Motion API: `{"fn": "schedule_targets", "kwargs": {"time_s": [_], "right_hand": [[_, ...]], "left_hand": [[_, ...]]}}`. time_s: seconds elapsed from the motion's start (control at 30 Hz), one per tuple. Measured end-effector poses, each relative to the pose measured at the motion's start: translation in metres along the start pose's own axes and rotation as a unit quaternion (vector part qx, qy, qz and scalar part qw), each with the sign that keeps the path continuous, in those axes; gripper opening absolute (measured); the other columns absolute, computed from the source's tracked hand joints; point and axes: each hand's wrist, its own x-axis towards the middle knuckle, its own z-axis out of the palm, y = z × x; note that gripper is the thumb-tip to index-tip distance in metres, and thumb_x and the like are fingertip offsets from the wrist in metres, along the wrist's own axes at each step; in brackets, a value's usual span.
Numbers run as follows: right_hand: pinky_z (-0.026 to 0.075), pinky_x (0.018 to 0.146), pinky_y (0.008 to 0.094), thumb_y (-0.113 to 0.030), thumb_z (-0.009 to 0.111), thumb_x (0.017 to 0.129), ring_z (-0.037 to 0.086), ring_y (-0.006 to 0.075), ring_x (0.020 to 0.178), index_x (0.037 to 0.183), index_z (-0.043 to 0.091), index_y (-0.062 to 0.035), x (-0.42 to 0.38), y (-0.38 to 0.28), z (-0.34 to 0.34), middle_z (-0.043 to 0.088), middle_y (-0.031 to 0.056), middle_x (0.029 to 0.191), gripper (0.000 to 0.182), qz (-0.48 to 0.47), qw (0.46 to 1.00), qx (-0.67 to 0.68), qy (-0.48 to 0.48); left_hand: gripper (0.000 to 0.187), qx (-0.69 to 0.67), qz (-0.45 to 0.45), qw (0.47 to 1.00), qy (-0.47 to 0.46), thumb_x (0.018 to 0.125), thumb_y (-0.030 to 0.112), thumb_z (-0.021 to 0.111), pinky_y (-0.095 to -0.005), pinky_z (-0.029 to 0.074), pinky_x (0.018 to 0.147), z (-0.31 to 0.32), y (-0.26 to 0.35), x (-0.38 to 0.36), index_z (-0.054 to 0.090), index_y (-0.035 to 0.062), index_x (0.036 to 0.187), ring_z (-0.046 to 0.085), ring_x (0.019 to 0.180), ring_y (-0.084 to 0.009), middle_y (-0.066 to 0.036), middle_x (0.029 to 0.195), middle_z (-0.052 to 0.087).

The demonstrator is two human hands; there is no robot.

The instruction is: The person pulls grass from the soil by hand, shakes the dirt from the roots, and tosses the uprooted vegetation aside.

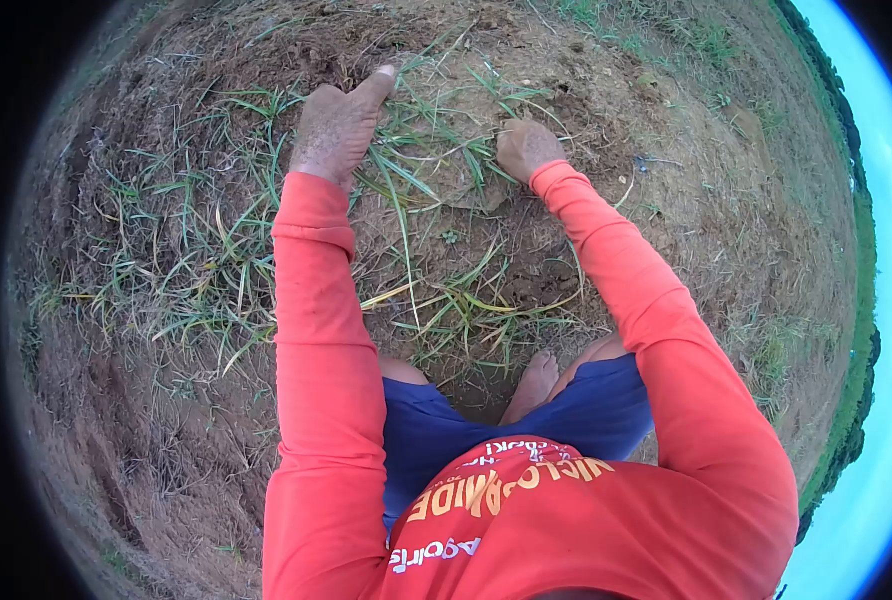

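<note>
Your left grip [335, 130] is at eleven o'clock in the head view, your right grip [529, 150] at one, both low over the soil [726, 230]. The left arm reaches nearly straight ahead; the right slants up toward eleven o'clock, wrist leading. Your left thumb [376, 85] sticks out toward one o'clock, while the fingers of that grip are hidden beneath it, so you cannot tell how far it is closed or what it has hold of. The right grip is rounded, fingers tucked out of sight; you cannot tell how tightly it is closed or whether it has hold of a blade.

The grass tuft [402, 184] spreads between the two, at four o'clock from the left grip, some blades reaching the nine o'clock side of the right. A second clump [476, 308] grows near your bare foot [533, 385], and a wider grass patch [196, 240] lies at eight o'clock from your left grip.
</note>
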Motion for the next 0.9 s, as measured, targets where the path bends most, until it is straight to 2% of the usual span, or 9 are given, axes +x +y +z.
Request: {"fn": "schedule_targets", "kwargs": {"time_s": [0.03,0.07,0.17,0.2,0.3,0.53,0.63,0.8,0.9], "right_hand": [[0.055,0.095,0.0498,-0.025,0.056,0.094,0.069,0.0412,0.109,0.102,0.077,-0.0037,0.003,0.004,-0.012,0.073,0.0214,0.113,0.031,-0.018,0.998,0.001,-0.062],[0.055,0.096,0.0492,-0.028,0.059,0.092,0.070,0.0424,0.105,0.105,0.077,-0.0049,0.032,0.036,0.031,0.073,0.0231,0.112,0.033,-0.022,0.998,0.046,-0.036],[0.054,0.096,0.0478,-0.030,0.061,0.089,0.070,0.0421,0.104,0.108,0.078,-0.0080,0.017,0.016,0.005,0.073,0.0231,0.110,0.034,0.047,0.986,0.161,0.016],[0.055,0.095,0.0474,-0.032,0.063,0.088,0.070,0.0415,0.102,0.107,0.079,-0.0111,0.018,0.017,0.006,0.074,0.0218,0.107,0.032,0.055,0.984,0.170,0.013],[0.055,0.094,0.0468,-0.031,0.064,0.088,0.071,0.0412,0.102,0.103,0.080,-0.0099,0.018,0.019,0.006,0.074,0.0212,0.107,0.030,0.088,0.973,0.211,0.004],[0.055,0.094,0.0428,-0.034,0.069,0.087,0.072,0.0383,0.101,0.104,0.080,-0.0075,0.018,0.020,0.021,0.075,0.0212,0.104,0.033,0.066,0.967,0.229,0.094],[0.055,0.094,0.0421,-0.035,0.070,0.086,0.072,0.0378,0.101,0.104,0.081,-0.0086,0.020,0.023,0.019,0.076,0.0202,0.106,0.033,0.088,0.957,0.271,0.050],[0.055,0.088,0.0480,-0.027,0.067,0.088,0.070,0.0405,0.094,0.090,0.079,-0.0082,0.015,0.015,0.037,0.075,0.0178,0.099,0.023,0.028,0.970,0.163,0.176],[0.056,0.086,0.0473,-0.028,0.067,0.088,0.071,0.0391,0.093,0.090,0.078,-0.0079,0.005,0.011,0.047,0.075,0.0170,0.099,0.023,0.050,0.952,0.197,0.228]], "left_hand": [[0.059,-0.001,-0.001,1.000,-0.006,0.083,0.051,0.077,-0.0391,0.044,0.068,-0.002,0.002,-0.001,0.066,-0.0060,0.069,0.050,0.068,-0.0187,-0.005,0.068,0.059],[0.060,-0.002,-0.004,1.000,-0.012,0.083,0.051,0.077,-0.0391,0.043,0.068,-0.003,0.001,-0.003,0.065,-0.0058,0.068,0.049,0.068,-0.0185,-0.005,0.067,0.058],[0.059,-0.035,0.018,0.999,0.007,0.083,0.051,0.077,-0.0393,0.042,0.067,0.002,-0.005,0.002,0.064,-0.0038,0.065,0.048,0.066,-0.0183,-0.004,0.064,0.055],[0.060,-0.025,0.020,0.999,0.000,0.083,0.052,0.077,-0.0395,0.042,0.067,0.003,-0.006,0.003,0.064,-0.0038,0.065,0.048,0.066,-0.0185,-0.004,0.064,0.055],[0.061,-0.006,0.022,1.000,-0.012,0.082,0.053,0.076,-0.0400,0.042,0.067,0.000,-0.007,0.004,0.064,-0.0045,0.066,0.048,0.066,-0.0194,-0.006,0.065,0.056],[0.064,0.024,0.017,1.000,0.011,0.083,0.054,0.075,-0.0421,0.044,0.069,-0.014,-0.003,0.002,0.066,-0.0087,0.072,0.050,0.068,-0.0216,-0.009,0.069,0.059],[0.065,0.012,0.020,1.000,0.008,0.083,0.054,0.075,-0.0430,0.044,0.069,-0.008,-0.006,0.004,0.066,-0.0098,0.073,0.050,0.068,-0.0218,-0.011,0.068,0.060],[0.066,0.032,0.012,0.999,-0.011,0.083,0.055,0.074,-0.0432,0.045,0.069,-0.005,-0.006,0.009,0.066,-0.0096,0.072,0.051,0.066,-0.0224,-0.012,0.066,0.059],[0.066,0.027,0.025,0.999,-0.003,0.083,0.055,0.073,-0.0436,0.045,0.069,-0.007,-0.005,0.004,0.067,-0.0093,0.071,0.052,0.066,-0.0229,-0.012,0.064,0.059]]}}
